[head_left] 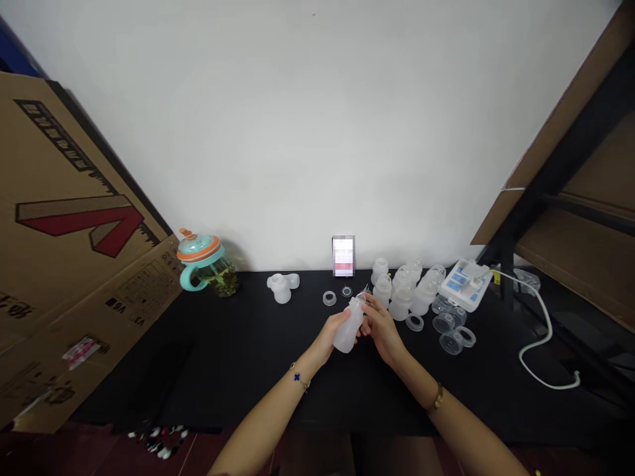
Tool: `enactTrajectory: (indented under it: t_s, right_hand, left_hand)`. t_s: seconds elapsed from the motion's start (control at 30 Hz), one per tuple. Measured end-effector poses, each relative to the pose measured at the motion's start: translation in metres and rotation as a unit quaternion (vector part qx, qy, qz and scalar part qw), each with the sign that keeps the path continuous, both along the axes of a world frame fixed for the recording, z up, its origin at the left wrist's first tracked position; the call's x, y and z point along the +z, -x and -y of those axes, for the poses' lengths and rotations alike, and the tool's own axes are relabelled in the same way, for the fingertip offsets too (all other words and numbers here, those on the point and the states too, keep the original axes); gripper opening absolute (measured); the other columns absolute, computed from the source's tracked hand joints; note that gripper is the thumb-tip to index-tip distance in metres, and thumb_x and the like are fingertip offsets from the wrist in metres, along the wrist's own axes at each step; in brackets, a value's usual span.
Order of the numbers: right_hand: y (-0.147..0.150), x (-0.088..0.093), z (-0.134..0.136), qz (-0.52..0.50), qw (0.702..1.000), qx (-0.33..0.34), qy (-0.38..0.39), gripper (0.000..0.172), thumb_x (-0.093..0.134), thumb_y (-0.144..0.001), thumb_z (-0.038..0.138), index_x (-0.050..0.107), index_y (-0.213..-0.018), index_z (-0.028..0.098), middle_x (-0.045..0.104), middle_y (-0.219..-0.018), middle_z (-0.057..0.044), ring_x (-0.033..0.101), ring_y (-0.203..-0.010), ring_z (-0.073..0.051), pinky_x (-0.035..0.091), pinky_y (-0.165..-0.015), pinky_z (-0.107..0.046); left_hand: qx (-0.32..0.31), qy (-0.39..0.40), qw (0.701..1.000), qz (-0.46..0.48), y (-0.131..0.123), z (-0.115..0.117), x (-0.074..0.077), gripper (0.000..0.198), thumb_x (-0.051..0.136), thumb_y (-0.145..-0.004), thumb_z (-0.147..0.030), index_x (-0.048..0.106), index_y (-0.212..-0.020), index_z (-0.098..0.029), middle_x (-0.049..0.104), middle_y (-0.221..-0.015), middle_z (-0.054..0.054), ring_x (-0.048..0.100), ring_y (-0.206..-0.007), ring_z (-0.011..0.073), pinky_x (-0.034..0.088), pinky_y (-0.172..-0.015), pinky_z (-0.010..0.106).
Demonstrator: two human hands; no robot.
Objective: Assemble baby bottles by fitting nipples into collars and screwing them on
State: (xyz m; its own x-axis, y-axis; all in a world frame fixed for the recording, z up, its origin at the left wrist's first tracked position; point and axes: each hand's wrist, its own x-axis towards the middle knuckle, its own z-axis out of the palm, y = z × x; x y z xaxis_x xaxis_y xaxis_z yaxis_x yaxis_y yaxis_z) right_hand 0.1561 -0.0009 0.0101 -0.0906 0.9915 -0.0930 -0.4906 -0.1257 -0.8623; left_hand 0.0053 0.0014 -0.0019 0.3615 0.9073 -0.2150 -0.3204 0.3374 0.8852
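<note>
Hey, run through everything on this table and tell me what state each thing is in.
Held bottle: off the table, tilted, left hand around it, right hand at its neck.
Other bottles: upright, grouped.
Jug: upright, lid on, part full.
Clear caps: loose on the table.
White device: lying flat, cable attached.

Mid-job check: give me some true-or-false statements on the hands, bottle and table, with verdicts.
1. The left hand and the right hand both hold the white bottle. True.
2. The jar with the orange lid stands right of the hands. False: it stands far left, beside the cardboard box.
3. A group of bottles stands right of the held one. True.
4. The table is white. False: it is black.
</note>
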Motion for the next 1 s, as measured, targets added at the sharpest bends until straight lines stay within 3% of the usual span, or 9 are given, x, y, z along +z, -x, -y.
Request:
enactTrajectory:
  t_s: [0.33,0.63,1.0]
  right_hand:
    - [0.001,0.0,-0.001,-0.003,1.0,-0.007,-0.019,0.047,0.08,-0.076,0.04,0.061,-0.116,0.024,0.053,-0.062,0.009,0.041,-0.043,-0.007,0.039,-0.045,-0.023]
    - [-0.002,0.002,0.001,-0.018,0.999,0.042,-0.01,0.056,0.071,-0.083,0.044,0.054,-0.133,0.026,0.052,-0.051,0.008,0.052,-0.046,-0.015,0.045,-0.05,-0.028]
    - [-0.001,0.006,0.002,-0.019,1.0,0.025,0.002,0.049,0.077,-0.08,0.044,0.058,-0.12,0.024,0.049,-0.05,0.01,0.047,-0.043,-0.011,0.041,-0.048,-0.025]
  left_hand:
    - [-0.003,-0.012,1.0,-0.005,0.001,0.0,0.0,0.06,0.067,-0.079,-0.065,0.072,-0.088,-0.006,0.07,-0.07,0.011,0.063,-0.055,0.0165,0.05,-0.057,0.028]
    - [0.002,-0.005,1.0,0.001,0.0,0.002,0.008,0.061,0.071,-0.074,-0.065,0.072,-0.084,-0.006,0.069,-0.07,0.012,0.062,-0.057,0.0173,0.049,-0.057,0.029]
    - [-0.001,-0.014,1.0,-0.003,0.0,0.002,0.009,0.062,0.069,-0.075,-0.067,0.07,-0.084,-0.006,0.069,-0.068,0.011,0.061,-0.055,0.0169,0.049,-0.056,0.028]
